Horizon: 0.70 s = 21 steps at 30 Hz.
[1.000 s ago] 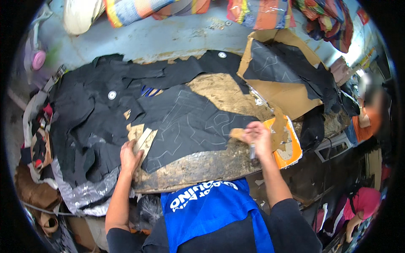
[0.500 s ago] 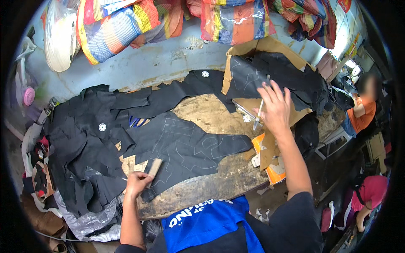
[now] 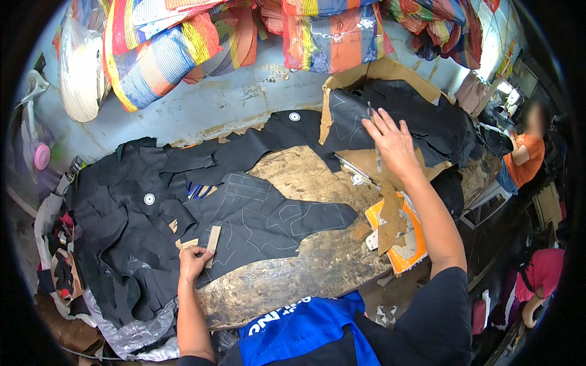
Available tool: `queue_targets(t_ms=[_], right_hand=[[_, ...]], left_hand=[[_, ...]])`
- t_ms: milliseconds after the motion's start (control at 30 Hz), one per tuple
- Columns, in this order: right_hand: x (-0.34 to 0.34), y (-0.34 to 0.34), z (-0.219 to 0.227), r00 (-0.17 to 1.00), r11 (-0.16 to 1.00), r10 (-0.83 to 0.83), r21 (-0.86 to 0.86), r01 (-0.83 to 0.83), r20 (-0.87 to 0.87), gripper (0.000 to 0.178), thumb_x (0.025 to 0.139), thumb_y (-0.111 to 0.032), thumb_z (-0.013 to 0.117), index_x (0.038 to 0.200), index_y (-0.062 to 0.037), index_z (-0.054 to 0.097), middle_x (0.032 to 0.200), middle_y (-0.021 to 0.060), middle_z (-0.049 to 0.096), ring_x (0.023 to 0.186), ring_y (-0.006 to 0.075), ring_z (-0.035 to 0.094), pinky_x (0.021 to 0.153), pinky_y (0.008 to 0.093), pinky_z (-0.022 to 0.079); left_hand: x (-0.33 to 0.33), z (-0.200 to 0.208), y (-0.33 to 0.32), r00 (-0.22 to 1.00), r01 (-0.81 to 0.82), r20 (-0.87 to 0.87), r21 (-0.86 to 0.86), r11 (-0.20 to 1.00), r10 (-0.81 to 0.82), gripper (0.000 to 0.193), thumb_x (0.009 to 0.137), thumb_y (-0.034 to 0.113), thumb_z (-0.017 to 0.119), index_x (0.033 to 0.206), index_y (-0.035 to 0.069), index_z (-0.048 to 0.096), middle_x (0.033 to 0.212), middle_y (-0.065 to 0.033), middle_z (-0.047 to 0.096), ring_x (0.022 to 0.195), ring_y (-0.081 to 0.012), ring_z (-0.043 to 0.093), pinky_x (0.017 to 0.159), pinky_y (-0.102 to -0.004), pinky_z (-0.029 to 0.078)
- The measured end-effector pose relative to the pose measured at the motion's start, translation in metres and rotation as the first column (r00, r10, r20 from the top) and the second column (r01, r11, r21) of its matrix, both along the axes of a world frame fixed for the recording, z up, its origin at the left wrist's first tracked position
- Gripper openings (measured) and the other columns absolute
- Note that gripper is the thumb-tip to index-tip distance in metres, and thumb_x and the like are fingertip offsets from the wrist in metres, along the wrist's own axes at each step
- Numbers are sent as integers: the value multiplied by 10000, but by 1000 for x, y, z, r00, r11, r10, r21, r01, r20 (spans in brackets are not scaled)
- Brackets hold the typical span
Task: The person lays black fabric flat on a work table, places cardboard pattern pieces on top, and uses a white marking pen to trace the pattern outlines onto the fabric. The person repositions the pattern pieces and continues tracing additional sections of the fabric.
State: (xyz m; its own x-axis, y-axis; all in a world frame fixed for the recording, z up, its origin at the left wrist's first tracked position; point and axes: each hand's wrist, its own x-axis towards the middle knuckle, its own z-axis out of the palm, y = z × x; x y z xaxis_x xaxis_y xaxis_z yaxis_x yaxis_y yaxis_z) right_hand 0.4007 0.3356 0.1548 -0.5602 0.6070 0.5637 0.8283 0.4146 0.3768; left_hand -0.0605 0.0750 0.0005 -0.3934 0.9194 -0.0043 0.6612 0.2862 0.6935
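My left hand rests on the near left of a worn wooden table and holds a small tan cardboard pattern piece against a black sheet marked with chalk outlines. My right hand reaches far across to the back right, palm down on a pile of black pieces lying in a cardboard box. A thin grey marking pen sticks out between its fingers.
Black offcuts cover the table's left side, some with white round stickers. An orange-and-white board with cardboard patterns lies at the right edge. Striped bags hang behind. Two other people are at the far right.
My right hand has lifted from the table's right edge and stretched to the far box of black pieces. My left hand has stayed on the tan pattern piece. The view has tilted upward.
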Motion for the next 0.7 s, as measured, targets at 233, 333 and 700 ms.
queue_targets(t_ms=[233, 333, 700], right_hand=[[-13, -8, 14, 693, 963, 260, 125, -241, -672, 319, 698, 26, 564, 1009, -27, 611, 937, 199, 643, 837, 369, 634, 735, 385, 519], [-43, -30, 9, 625, 928, 373, 282, -245, -686, 342, 678, 57, 523, 1007, 11, 603, 926, 226, 638, 846, 375, 635, 755, 401, 518], [-170, -152, -2, 554, 744, 594, 138, -653, -583, 311, 689, -71, 585, 979, 26, 642, 904, 176, 658, 851, 338, 647, 753, 419, 532]], left_hand=[[-22, -33, -37, 531, -272, 847, 150, 951, 18, 46, 793, 33, 688, 812, -9, 682, 801, -39, 661, 688, -81, 572, 644, -219, 443], [-22, -44, -42, 517, -366, 855, 177, 914, 41, 51, 815, 17, 658, 843, -24, 668, 865, -57, 662, 720, -90, 579, 697, -220, 454], [-34, -59, -46, 464, -429, 884, 286, 857, -63, 51, 869, 37, 596, 835, 4, 617, 977, -109, 658, 887, -148, 604, 821, -262, 454]])
